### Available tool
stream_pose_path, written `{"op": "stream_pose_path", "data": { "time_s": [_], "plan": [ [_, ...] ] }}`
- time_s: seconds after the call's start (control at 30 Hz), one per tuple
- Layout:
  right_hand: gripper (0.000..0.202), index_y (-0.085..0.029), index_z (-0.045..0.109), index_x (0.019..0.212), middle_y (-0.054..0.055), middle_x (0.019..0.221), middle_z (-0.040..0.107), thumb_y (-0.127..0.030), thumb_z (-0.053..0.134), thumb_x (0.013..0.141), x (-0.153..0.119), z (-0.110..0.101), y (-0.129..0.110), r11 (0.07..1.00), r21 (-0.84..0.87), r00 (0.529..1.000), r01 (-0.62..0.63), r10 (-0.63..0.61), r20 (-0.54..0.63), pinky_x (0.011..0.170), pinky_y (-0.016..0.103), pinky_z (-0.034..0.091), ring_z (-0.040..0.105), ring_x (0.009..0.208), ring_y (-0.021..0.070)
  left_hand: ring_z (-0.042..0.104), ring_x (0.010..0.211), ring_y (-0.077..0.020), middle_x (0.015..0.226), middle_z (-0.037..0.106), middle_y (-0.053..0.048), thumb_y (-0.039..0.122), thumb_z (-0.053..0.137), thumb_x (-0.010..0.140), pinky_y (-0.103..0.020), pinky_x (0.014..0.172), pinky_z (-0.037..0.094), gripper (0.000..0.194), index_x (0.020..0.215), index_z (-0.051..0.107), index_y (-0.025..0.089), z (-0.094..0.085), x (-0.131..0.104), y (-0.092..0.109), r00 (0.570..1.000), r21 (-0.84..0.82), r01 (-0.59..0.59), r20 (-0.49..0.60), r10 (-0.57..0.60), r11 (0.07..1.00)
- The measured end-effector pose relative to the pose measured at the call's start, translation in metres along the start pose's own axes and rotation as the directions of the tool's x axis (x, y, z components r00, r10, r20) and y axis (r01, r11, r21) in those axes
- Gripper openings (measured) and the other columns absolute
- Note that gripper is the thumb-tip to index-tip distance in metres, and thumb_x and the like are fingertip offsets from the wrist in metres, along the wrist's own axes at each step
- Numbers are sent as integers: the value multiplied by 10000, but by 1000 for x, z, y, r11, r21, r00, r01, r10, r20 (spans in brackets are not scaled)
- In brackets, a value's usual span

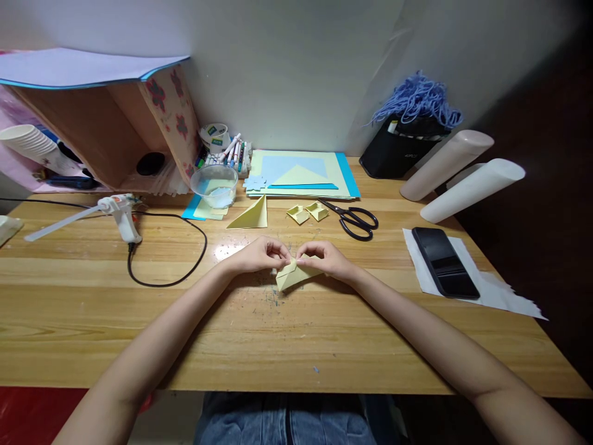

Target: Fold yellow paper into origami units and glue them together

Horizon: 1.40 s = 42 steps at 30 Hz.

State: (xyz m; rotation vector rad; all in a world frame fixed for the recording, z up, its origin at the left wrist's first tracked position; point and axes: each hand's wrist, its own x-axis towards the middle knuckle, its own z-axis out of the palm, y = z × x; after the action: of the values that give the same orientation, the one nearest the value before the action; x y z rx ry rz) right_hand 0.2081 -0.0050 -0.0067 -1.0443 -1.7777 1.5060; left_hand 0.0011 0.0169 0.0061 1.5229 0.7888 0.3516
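Between my two hands is a folded piece of pale yellow paper, held just above the middle of the wooden table. My left hand pinches its upper left edge with thumb and fingers. From the other side my right hand grips the same paper near its top, and its fingers cover part of the right end. The two thumbs almost meet at the fold. Just beyond the hands lie two small folded yellow paper pieces and a folded yellow paper triangle. Black-handled scissors rest beside them.
A white glue gun with its cord lies on the left, near a clear plastic bowl. Coloured paper sheets are stacked against the wall. On the right are a phone on tissue, two white rolls and a black bin.
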Motion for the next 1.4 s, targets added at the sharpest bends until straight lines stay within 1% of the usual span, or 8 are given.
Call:
{"op": "stream_pose_path", "data": {
  "time_s": [0.23,0.43,0.53,0.7,0.83,1.0,1.2,1.4],
  "plan": [
    [240,-154,615,753,40,800,628,-389,623,707,0,0,-3,1000,-15,1000,-10,10,-7,681,254,412,559,755,152,497,575,-84,652,572,-15,272,578,705,-200,558,383,187,778,621,105,0,1,-1,1000,29,4,-21,-3,1000],
    [197,-164,561,711,10,729,588,-355,608,715,2,3,0,998,-62,989,24,-33,-146,669,249,402,531,700,133,500,581,-83,682,585,-12,382,588,723,-209,571,392,276,811,617,122,2,0,3,999,-12,-6,-53,6,1000],
    [202,-167,537,699,2,708,566,-359,598,719,2,5,1,997,-74,974,28,-44,-220,638,242,394,512,672,125,536,687,-108,790,613,-43,397,640,678,-223,636,409,313,814,618,116,7,3,1,991,-29,-25,-131,21,999],
    [171,-162,541,705,3,700,546,-326,583,732,3,6,2,995,-92,968,27,-49,-246,625,240,390,494,663,119,485,583,-88,685,571,-22,428,633,677,-207,534,362,327,717,589,107,17,6,-6,955,2,-29,-297,28,1000],
    [171,-162,562,784,25,773,574,-318,596,724,2,8,5,997,-45,977,58,-66,-201,659,252,419,530,726,133,465,566,-80,639,549,-4,406,628,683,-202,532,344,301,659,573,111,19,5,-6,964,21,-68,-258,71,997],
    [197,-159,565,718,19,721,575,-351,608,707,0,10,4,999,-39,983,24,-31,-179,590,244,423,526,656,125,454,578,-82,640,547,-4,393,612,691,-204,545,338,290,628,575,112,19,5,-4,971,80,-83,-217,98,993],
    [207,-154,547,663,3,644,536,-349,608,697,2,9,7,1000,-27,976,8,-13,-216,543,234,401,482,577,106,466,611,-91,653,543,9,327,562,720,-205,577,345,208,677,585,124,21,5,-3,964,91,-76,-248,97,993],
    [194,-145,552,692,2,654,529,-325,624,686,2,9,6,1000,-15,985,4,-6,-173,529,223,384,467,574,97,473,653,-101,669,534,12,270,535,722,-205,617,356,154,664,564,131,22,4,-1,957,138,-105,-256,138,985]
  ]
}}
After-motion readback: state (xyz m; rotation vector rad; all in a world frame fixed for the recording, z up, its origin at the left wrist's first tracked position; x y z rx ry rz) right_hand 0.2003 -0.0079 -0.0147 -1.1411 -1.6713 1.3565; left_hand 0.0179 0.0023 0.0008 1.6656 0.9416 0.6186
